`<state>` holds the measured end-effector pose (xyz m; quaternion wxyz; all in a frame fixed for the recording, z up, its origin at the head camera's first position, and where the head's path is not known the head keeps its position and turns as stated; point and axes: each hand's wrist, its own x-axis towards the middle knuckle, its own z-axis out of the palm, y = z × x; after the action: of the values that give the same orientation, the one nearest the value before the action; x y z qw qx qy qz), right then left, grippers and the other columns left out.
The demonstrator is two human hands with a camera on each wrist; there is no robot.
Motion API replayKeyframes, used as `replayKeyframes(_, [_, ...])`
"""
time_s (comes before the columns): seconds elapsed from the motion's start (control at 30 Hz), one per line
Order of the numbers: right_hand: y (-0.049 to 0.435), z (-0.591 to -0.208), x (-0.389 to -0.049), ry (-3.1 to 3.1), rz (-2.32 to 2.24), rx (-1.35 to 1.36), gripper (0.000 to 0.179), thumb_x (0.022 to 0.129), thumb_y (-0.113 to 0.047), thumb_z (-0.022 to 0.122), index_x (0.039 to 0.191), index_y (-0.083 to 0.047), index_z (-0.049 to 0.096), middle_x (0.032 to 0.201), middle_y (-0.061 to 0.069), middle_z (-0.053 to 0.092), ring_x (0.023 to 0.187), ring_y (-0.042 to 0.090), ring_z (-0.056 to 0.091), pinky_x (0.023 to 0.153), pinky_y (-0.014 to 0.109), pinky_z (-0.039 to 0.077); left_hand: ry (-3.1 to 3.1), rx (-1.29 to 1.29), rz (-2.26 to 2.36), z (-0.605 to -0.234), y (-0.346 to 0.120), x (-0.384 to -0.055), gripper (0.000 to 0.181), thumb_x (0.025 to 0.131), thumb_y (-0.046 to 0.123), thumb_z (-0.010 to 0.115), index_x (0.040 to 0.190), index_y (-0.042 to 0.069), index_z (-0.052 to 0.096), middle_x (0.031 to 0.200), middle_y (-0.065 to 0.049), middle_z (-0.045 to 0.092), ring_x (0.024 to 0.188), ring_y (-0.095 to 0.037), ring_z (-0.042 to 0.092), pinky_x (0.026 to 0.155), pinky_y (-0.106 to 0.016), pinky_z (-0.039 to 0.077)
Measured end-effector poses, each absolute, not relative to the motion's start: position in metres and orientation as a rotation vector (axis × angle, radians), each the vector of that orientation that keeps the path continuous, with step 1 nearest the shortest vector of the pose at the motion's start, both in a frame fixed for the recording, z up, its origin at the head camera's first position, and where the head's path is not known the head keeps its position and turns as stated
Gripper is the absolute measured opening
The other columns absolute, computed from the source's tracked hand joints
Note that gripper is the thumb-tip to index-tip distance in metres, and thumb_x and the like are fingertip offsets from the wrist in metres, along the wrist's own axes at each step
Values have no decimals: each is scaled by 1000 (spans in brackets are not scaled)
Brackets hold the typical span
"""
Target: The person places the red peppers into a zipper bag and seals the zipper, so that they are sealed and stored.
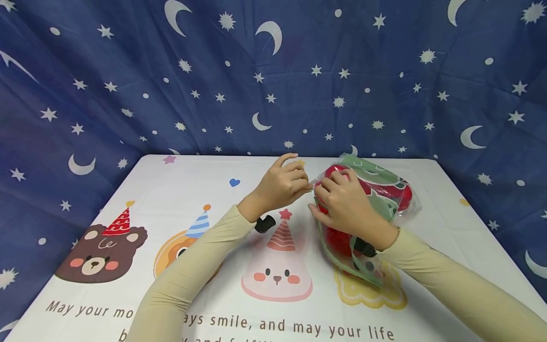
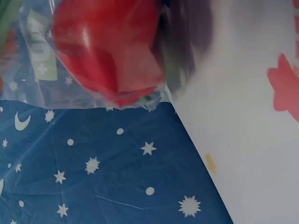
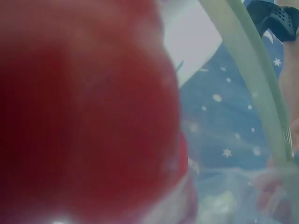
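Note:
A clear plastic bag (image 1: pixel 386 204) with green trim and a green printed panel stands tilted at the right of the table. Glossy red rounded things (image 1: pixel 339 242) fill it; their kind is not clear. My left hand (image 1: pixel 284 183) pinches the bag's left upper edge between thumb and fingertips, its index finger raised. Over the front of the bag, my right hand (image 1: pixel 346 204) curls its fingers on the upper edge, thumb pointing left. The left wrist view shows a red thing (image 2: pixel 107 42) behind the film; in the right wrist view a green strip (image 3: pixel 261 70) runs beside a red surface (image 3: pixel 93 116).
The white tablecloth (image 1: pixel 205 175) carries printed animals, party hats and lettering. A dark blue curtain (image 1: pixel 299 85) with moons and stars hangs right behind the table and at both sides. Black wrist-camera parts (image 1: pixel 265 223) sit at both wrists.

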<state>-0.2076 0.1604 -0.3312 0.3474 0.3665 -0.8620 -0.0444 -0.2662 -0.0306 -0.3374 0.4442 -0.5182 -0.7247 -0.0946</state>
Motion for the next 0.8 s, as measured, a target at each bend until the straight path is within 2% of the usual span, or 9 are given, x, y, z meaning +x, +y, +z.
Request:
replayKeyframes(0.3, [155, -332, -208, -2191, -118, 913, 19, 77, -24, 67, 79, -5, 70, 74, 11, 67, 75, 29, 57, 80, 48, 45, -1768, -1306, -153, -336, -28, -263, 7, 78, 19, 75, 73, 16, 70, 74, 6, 68, 79, -11, 59, 101, -37, 43])
replayKeyframes(0.5, [155, -331, -205, -2263, -145, 898, 18, 76, -24, 67, 80, -7, 73, 76, 12, 69, 78, 30, 58, 82, 48, 45, -1806, -1288, -175, -335, -32, -270, 6, 78, 16, 75, 74, 16, 70, 75, 6, 68, 83, -12, 62, 102, -38, 42])
replayKeyframes(0.7, [159, -336, -203, -2299, -183, 928, 16, 74, -21, 70, 66, -8, 68, 68, 9, 64, 70, 27, 56, 77, 45, 43, -1836, -1268, -143, -338, -40, -284, 9, 80, 16, 73, 74, 16, 67, 79, 4, 69, 84, -13, 63, 100, -40, 43])
replayKeyframes(0.8, [161, -337, -201, -2306, -208, 948, 17, 74, -22, 70, 65, -9, 67, 69, 9, 64, 69, 27, 56, 75, 44, 43, -1854, -1253, -120, -341, -45, -292, 10, 81, 16, 73, 75, 16, 65, 80, 3, 67, 83, -13, 62, 100, -40, 44])
